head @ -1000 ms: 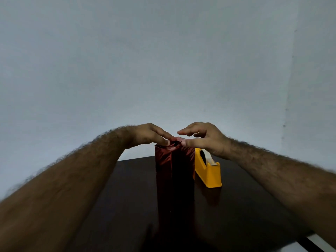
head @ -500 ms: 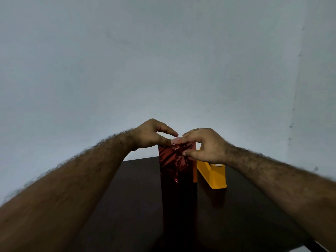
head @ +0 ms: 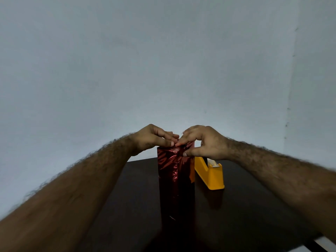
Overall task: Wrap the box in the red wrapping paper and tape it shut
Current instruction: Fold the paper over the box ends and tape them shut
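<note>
Box: we found the box (head: 176, 179) upright mid-counter (head: 254, 206), covered in red wrapping paper (head: 168, 160).
Hands: our left hand (head: 151, 138) pinched the paper at the top edge; our right hand (head: 205, 142) gripped the top corner, thumb on the front face.
Room: yellow tape dispenser (head: 211, 175) stood just right of the box.
Hidden: box base lost in shadow.

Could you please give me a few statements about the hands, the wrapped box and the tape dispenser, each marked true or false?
1. The box stands upright on the table. True.
2. The tape dispenser is blue. False: it is yellow.
3. Both hands work the paper at the top of the box. True: left hand, right hand.
4. The tape dispenser sits left of the box. False: it is on the right.
5. The right hand holds the tape dispenser. False: it pinches the paper.
</note>
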`<action>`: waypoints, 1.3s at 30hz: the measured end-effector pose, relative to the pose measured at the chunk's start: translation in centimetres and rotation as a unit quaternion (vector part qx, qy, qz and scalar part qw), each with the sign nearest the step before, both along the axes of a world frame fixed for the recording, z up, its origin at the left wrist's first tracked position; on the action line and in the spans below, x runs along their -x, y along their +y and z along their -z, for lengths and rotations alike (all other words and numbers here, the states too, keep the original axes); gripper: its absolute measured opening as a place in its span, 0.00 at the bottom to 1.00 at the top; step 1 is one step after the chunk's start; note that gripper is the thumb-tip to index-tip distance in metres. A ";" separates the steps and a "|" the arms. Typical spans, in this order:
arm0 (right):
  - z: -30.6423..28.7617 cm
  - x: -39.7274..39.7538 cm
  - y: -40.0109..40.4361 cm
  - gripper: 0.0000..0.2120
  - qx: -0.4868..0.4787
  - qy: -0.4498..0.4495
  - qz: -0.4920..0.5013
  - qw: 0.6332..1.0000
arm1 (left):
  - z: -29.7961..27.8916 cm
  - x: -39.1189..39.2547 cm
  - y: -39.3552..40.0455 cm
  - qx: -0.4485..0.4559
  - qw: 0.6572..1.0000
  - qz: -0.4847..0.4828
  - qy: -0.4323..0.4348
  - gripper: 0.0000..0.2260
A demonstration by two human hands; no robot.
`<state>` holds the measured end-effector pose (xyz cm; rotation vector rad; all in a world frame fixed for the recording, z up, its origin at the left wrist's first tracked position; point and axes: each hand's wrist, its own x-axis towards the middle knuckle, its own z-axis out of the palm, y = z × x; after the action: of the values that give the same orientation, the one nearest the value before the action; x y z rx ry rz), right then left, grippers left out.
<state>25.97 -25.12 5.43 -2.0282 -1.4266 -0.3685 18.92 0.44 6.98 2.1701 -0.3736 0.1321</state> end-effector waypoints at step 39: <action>5.3 -5.6 -2.5 0.07 -0.058 0.412 0.447 0.792 | 3.0 -1.3 -0.8 0.091 0.995 0.019 -0.025 0.21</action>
<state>31.56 -27.60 0.11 -2.1990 0.1293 0.0871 20.27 -0.32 3.99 1.9814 -0.4152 0.1926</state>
